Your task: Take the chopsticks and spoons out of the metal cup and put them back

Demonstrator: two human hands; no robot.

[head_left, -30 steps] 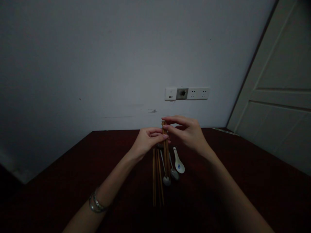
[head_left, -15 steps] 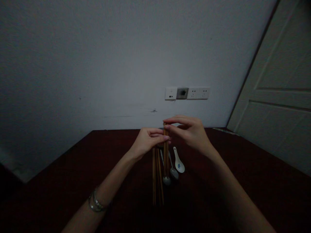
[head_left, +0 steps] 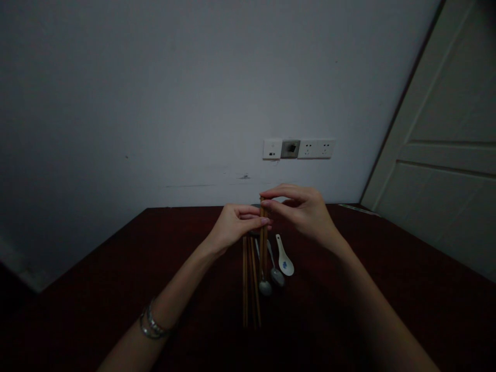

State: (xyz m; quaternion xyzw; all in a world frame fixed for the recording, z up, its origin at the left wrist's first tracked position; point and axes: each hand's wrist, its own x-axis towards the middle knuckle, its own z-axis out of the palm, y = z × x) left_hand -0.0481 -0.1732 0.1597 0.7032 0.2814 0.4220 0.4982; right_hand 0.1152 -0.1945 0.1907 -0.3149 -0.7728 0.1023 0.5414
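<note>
Both hands hold a pair of wooden chopsticks nearly upright above the table. My left hand grips them below the top, thumb in front. My right hand pinches their upper ends between thumb and fingers. Below lie more chopsticks, several side by side. To their right are a metal spoon, a second metal spoon and a white ceramic spoon with a blue mark. Behind my left fingers a round dish or bowl shows only in part.
The dark red table meets a pale wall at its far edge. Sockets and a switch are set in the wall. A white panelled door stands at the right. A thin flat strip lies near the far right corner.
The lower ends of the held chopsticks sit slightly higher, showing more of the metal spoon beneath. Both hands keep nearly the same place and grip.
</note>
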